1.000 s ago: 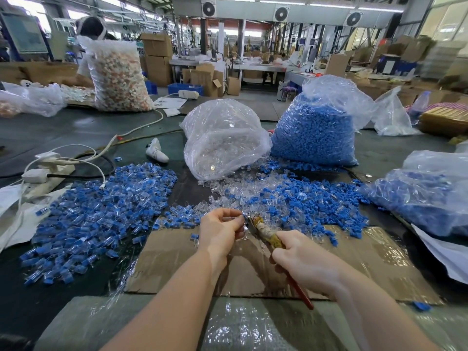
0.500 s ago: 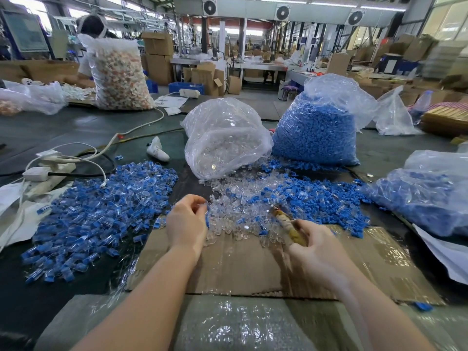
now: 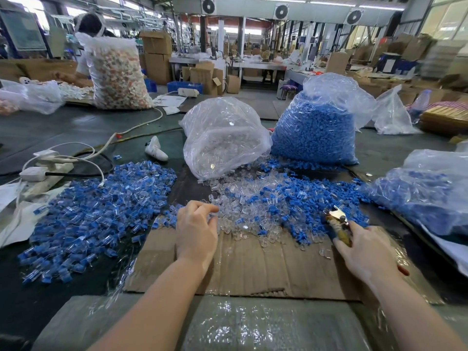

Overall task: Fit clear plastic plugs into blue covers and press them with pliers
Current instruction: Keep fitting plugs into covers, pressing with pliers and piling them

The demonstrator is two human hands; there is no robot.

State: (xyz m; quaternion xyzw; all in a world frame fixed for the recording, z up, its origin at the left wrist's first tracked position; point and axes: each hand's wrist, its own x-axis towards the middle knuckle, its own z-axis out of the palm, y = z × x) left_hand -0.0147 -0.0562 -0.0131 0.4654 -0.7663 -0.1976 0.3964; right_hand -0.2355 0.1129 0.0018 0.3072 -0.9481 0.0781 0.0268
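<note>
Head view looks down on a flattened cardboard sheet (image 3: 253,262) lying on the counter (image 3: 63,127), and every place below is given from that sheet. Off its left edge spreads a broad heap of assembled pieces (image 3: 96,214), blue with clear ends showing. At the sheet's far left corner the left hand (image 3: 196,234) hovers with fingers loosely curled and reaching down toward the near edge of the clear plastic plugs (image 3: 243,206); whether a plug is already between the fingertips cannot be told. Those plugs lie scattered along the sheet's far edge, just beyond and right of that hand, mixed rightward into the loose blue covers (image 3: 311,198). Both parts look tiny, light, hard and glossy, so they will likely skid and scatter if swept; a fingertip pinch across the sides of one piece seems the surest hold, and the clear ones may crack if squeezed too hard. Behind the far edge stand a bag of plugs (image 3: 222,138) and a bag of covers (image 3: 319,127). At the far right corner the right hand (image 3: 367,252) grips the pliers (image 3: 338,221) by their handles, nose pointing into the covers.
</note>
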